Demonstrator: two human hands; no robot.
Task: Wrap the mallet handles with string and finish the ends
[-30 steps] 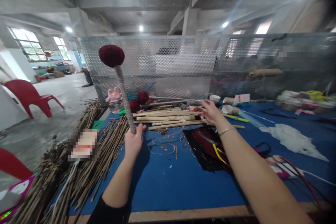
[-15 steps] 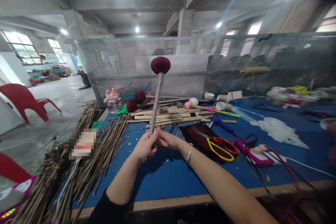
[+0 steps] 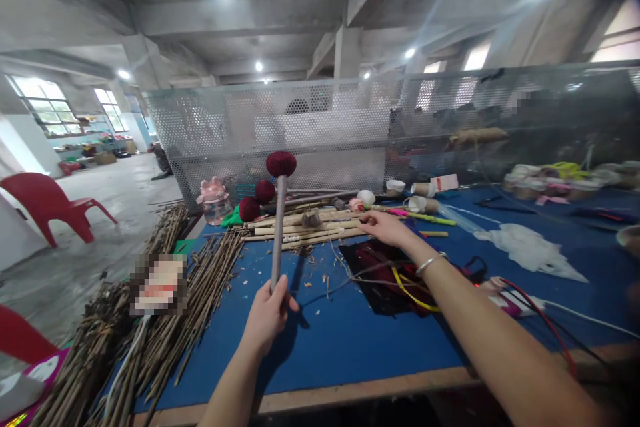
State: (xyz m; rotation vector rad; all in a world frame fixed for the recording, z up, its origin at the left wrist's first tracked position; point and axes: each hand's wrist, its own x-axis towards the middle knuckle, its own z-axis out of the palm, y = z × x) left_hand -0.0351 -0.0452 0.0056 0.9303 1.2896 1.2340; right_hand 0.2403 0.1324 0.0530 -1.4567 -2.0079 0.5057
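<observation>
My left hand (image 3: 267, 313) is closed around the lower end of a grey-wrapped stick (image 3: 279, 233). A dark red, fuzzy-looking ball (image 3: 281, 164) tops this nearly upright stick. My right hand (image 3: 385, 227), wearing a bangle at the wrist, reaches over the right end of a pile of pale wooden sticks (image 3: 295, 229). Its fingers look stretched out and close to the sticks; whether they touch one I cannot tell. Under the right forearm lie yellow-handled scissors (image 3: 413, 295), partly covered, on a dark cloth (image 3: 367, 280). Two more dark red balls (image 3: 249, 209) lie behind the pile.
Bundles of thin brown twigs (image 3: 195, 307) cover the left of the blue table (image 3: 320, 360). A pink-lidded jar (image 3: 214, 200) stands at the back left. White plastic (image 3: 535, 250), cords and rolls of tape (image 3: 550, 183) lie to the right. A perforated metal screen (image 3: 215, 133) closes the back.
My hands have parted: the right has moved from the stick's lower end forward and right to the stick pile. The left has lowered the ball-topped stick and shifted slightly left.
</observation>
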